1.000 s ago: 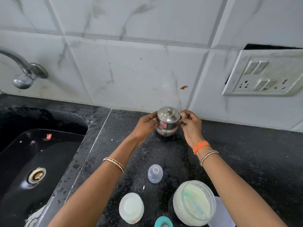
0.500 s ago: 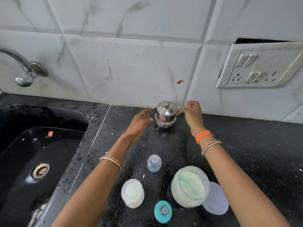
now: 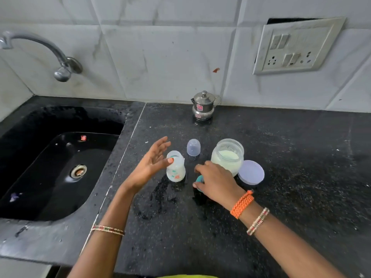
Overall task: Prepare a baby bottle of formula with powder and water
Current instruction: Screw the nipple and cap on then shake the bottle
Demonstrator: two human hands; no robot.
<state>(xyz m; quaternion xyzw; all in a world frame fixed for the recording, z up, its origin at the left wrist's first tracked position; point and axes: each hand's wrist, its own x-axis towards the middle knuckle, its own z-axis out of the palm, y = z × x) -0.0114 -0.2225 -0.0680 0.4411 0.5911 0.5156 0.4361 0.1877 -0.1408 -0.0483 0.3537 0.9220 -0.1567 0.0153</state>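
Your left hand is open, fingers spread, palm turned toward the baby bottle; the thumb tip sits at the bottle's rim, though you cannot confirm actual contact from this view. The bottle stands upright and uncapped on the black counter, near the centre, with whitish contents visible through its wall.

Your right hand is lowered over the teal bottle ring, just right of the bottle. The fingers curl around the ring and cover most of it; whether they grip it firmly cannot be told.

Beyond the ring, the clear bottle cap stands on the counter. To its right, the open powder jar holds pale powder, and its lid lies flat, touching the jar's right side.

At the far edge, against the tiled wall, the steel pot stands closed under its lid, well apart from both hands.

The sink lies to the left, with the tap above it. A switch panel is mounted on the wall at far right.
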